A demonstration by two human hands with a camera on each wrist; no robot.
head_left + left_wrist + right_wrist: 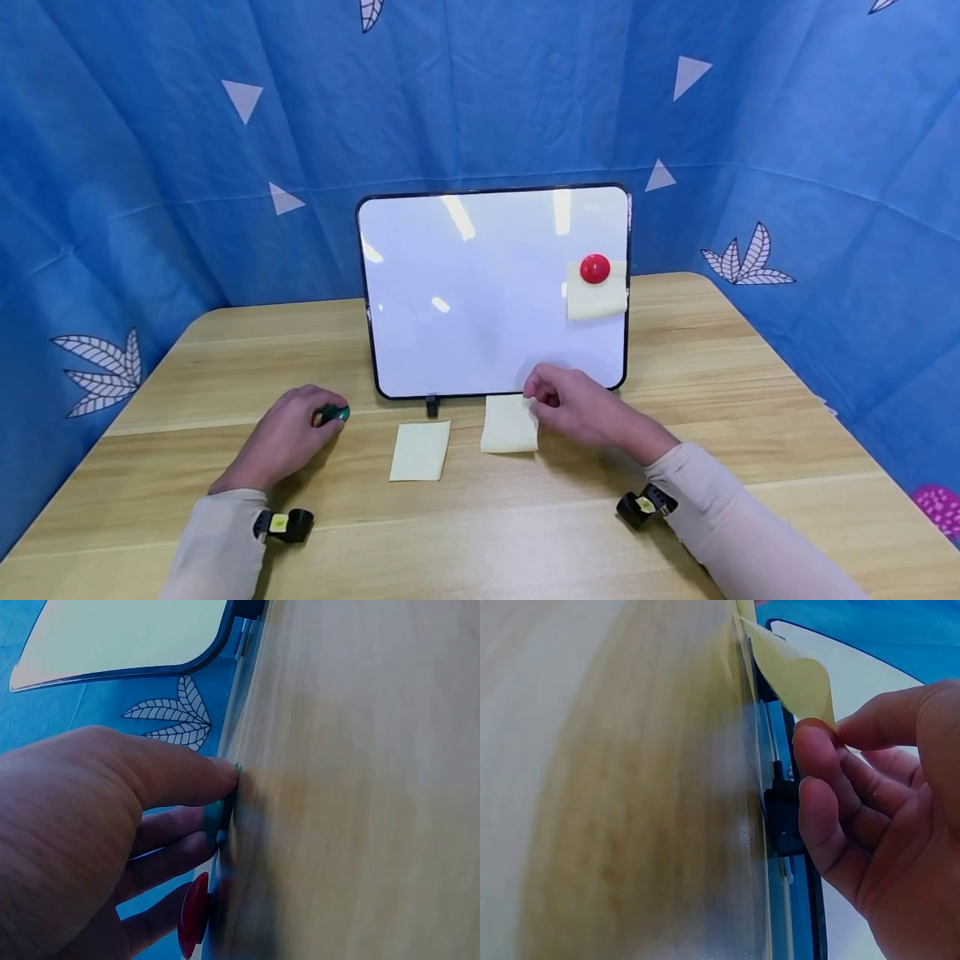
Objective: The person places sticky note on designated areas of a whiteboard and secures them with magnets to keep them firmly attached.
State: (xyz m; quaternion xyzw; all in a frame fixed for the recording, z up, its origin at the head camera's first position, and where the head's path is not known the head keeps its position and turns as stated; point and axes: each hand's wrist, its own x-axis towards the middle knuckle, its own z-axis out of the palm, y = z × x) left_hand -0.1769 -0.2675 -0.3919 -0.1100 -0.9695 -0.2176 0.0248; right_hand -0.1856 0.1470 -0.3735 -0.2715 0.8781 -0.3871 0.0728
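On the left of the table my left hand (288, 433) pinches a round green magnet (335, 413) between thumb and fingers, down at the wood. A red magnet (193, 915) stands by the lower fingers of that hand in the left wrist view; the hand hides it from the head view. My right hand (581, 408), in front of the whiteboard's lower edge, pinches a corner of a pale yellow sticky note (508, 425) between thumb and forefinger. The note bends up toward those fingertips in the right wrist view. Another yellow sticky note (420, 452) lies on the table between the hands.
A black-framed whiteboard (465, 333) stands upright at the back, on a small black foot (432, 406). At its right side a red magnet (595, 268) holds a yellow note (592, 304). Blue patterned cloth (487, 92) surrounds the wooden table (465, 542) behind and at both sides.
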